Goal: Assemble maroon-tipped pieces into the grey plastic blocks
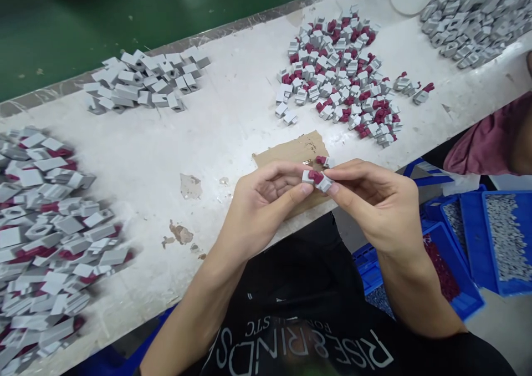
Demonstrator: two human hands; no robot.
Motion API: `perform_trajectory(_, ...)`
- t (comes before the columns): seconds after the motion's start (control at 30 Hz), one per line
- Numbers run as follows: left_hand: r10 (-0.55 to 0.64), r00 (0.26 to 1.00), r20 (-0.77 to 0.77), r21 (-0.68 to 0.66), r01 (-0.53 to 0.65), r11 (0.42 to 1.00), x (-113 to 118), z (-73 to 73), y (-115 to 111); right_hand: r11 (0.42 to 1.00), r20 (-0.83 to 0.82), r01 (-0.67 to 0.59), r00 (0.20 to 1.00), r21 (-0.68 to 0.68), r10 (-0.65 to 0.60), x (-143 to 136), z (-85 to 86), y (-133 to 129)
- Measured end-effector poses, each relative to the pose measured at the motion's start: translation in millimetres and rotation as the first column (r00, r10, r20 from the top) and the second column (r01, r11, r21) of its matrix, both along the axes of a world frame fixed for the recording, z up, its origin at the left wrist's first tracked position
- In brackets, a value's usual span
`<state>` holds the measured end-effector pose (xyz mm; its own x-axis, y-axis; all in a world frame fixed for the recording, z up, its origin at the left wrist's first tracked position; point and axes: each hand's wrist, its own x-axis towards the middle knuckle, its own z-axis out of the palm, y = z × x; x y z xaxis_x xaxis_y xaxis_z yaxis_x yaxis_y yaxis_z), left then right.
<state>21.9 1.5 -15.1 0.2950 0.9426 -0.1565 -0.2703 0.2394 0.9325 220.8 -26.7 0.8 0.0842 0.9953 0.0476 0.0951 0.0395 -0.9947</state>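
Note:
Between my two hands, just over the table's front edge, is a small grey and maroon plastic part [317,178]. My left hand [272,198] pinches its grey left end between thumb and fingers. The thumb and index finger of my right hand [374,198] close on its grey right end. Right behind it, another small grey and maroon piece [322,161] shows near the fingertips. A torn cardboard piece [291,150] lies flat on the table under and behind my hands.
Grey and maroon parts [341,76] are heaped behind my hands, with a second heap [50,243] at left. Grey blocks [145,82] lie at the back left, grey pieces [477,18] at the far right. Blue bins [477,237] stand below on the right, near another person's maroon sleeve [490,135].

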Motion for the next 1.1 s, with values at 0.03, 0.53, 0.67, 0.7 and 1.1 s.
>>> perform_trajectory(0.03, -0.017, 1.0, -0.017, 0.011, 0.017, 1.0, -2, 0.7, 0, 0.999, -0.017, -0.032, 0.999, -0.019, 0.032, 1, 0.3, 0)
perform_trajectory(0.53, 0.121, 0.446, -0.887, 0.208, 0.151, 0.966, -89, 14.6, 11, 0.913, 0.568, 0.374, 0.721, 0.164, -0.397, 64, -16.2, 32)
perform_trajectory(0.67, 0.061, 0.34, -0.938, 0.149, 0.239, 0.96, -102, 4.7, 18, 0.899, 0.73, 0.397, 0.555, 0.187, -0.397, 93, -36.8, 47)
perform_trajectory(0.7, 0.056, 0.338, -0.939, 0.147, 0.248, 0.957, -102, 5.1, 20, 0.903, 0.742, 0.382, 0.544, 0.196, -0.391, 95, -40.9, 49)
perform_trajectory(1.1, 0.383, 0.008, -0.924, 0.382, -0.029, 0.924, -110, 2.6, 90, 0.975, 0.776, -0.079, 0.62, 0.207, -0.114, 98, -41.9, 17)
